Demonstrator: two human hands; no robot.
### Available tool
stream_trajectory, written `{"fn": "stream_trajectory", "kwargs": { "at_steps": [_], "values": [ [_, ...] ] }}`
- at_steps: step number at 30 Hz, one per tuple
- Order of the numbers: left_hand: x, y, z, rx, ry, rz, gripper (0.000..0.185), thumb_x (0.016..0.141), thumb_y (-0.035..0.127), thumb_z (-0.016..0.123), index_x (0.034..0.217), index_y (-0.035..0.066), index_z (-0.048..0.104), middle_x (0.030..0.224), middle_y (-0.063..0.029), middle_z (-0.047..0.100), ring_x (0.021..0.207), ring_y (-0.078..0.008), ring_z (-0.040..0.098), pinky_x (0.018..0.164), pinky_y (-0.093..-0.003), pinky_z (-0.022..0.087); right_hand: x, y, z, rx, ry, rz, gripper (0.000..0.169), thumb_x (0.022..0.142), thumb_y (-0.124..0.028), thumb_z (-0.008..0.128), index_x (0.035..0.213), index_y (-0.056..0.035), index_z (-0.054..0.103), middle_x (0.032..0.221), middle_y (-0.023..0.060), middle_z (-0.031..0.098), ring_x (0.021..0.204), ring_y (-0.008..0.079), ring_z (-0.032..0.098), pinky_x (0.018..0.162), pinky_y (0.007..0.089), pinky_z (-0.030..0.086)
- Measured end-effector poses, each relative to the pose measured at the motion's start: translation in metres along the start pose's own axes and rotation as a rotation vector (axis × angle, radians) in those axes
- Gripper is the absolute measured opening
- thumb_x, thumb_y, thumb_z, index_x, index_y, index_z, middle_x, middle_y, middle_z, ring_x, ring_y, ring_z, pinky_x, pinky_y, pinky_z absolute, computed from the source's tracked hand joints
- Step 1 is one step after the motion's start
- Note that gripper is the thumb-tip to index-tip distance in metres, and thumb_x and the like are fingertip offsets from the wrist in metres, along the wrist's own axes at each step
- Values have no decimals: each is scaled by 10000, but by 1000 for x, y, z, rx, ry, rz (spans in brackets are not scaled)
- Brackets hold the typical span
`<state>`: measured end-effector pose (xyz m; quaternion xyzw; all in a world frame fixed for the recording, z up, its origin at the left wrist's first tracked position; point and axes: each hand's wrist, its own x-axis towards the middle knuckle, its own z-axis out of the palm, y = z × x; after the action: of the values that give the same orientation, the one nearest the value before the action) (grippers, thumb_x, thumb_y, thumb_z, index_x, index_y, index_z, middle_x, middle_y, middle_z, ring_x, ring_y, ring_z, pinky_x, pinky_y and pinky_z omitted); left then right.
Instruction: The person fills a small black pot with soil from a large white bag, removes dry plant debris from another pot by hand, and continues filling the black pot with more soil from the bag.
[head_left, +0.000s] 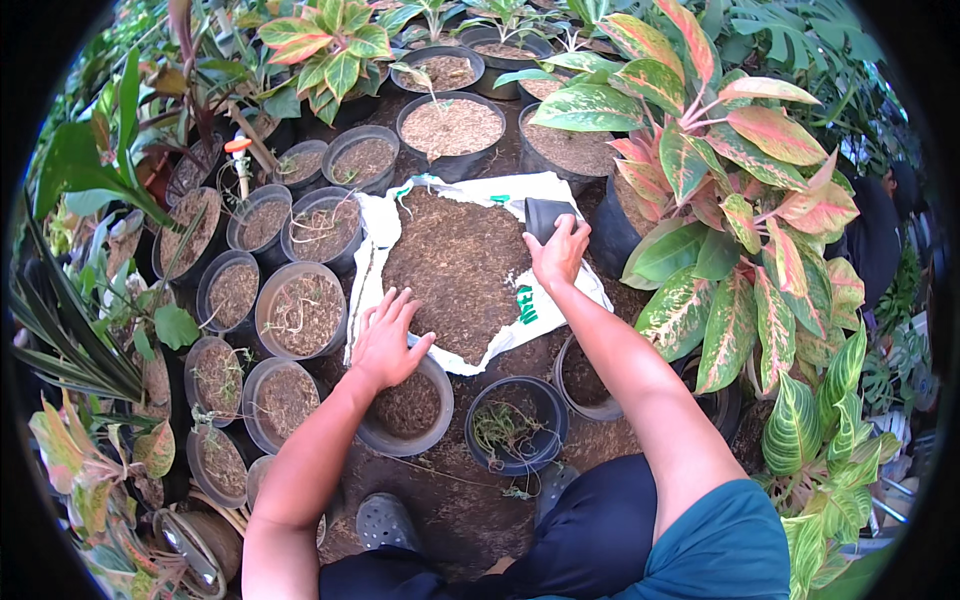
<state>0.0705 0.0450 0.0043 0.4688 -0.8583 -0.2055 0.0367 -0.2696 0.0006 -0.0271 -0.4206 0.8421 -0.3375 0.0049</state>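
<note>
A white woven sack (581, 296) lies before me, opened out around a heap of brown soil mix (457, 262). My right hand (559, 251) grips a small black plastic pot (546, 214), tipped on its side at the sack's upper right. With fingers spread, my left hand (390, 337) rests over the sack's lower left edge, holding nothing. Just below it stands a plastic pot of soil (409, 405). Nearer my legs is a black pot with trailing green cuttings (510, 427). A third soil-filled pot (589, 379) sits partly behind my right forearm.
Several soil-filled pots, some with thin stems (301, 311), crowd the left. More pots (450, 124) stand beyond the sack. A large red-and-green aglaonema (720, 172) overhangs the right side. An orange-handled tap (238, 150) rises at the upper left. My clog (386, 521) is on the ground.
</note>
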Motion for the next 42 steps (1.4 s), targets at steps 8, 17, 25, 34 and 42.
{"fn": "stream_trajectory", "kwargs": {
  "at_steps": [8,17,25,34,42],
  "values": [
    [3,2,5,-34,10,30,680,1014,474,626,1549,71,514,1696,-184,417,1633,-353,271,1298,-542,223,22,28,34,94,-57,-65,670,821,-261,922,1260,-79,450,1335,249,456,1268,440,503,1128,498,421],
    [2,-3,2,-22,-20,-16,686,1014,471,622,1552,61,507,1699,-188,410,1628,-362,275,1301,-532,239,-54,-19,31,230,-448,-389,629,795,-155,871,1229,-73,422,1367,284,398,1281,482,503,1115,555,448],
    [6,-3,9,-38,-3,-2,723,1002,467,627,1572,44,486,1701,-192,400,1624,-343,283,1308,-513,227,-33,-21,-17,116,-447,-1014,676,701,-151,933,1240,-93,529,1530,290,402,1400,536,484,1138,565,484],
    [1,-3,9,-48,-4,-11,683,1018,467,619,1549,53,505,1681,-201,428,1622,-370,281,1312,-509,231,26,8,-24,-221,-309,-414,739,777,-112,927,1344,-102,454,1565,270,343,1410,504,480,1145,535,489],
    [4,-2,7,-51,-40,-33,714,1012,455,611,1583,47,479,1697,-198,401,1632,-345,266,1325,-502,211,14,20,-12,-174,-336,-195,771,757,-214,944,1299,-72,415,1355,264,439,1209,491,592,1068,530,518]
  ]
}}
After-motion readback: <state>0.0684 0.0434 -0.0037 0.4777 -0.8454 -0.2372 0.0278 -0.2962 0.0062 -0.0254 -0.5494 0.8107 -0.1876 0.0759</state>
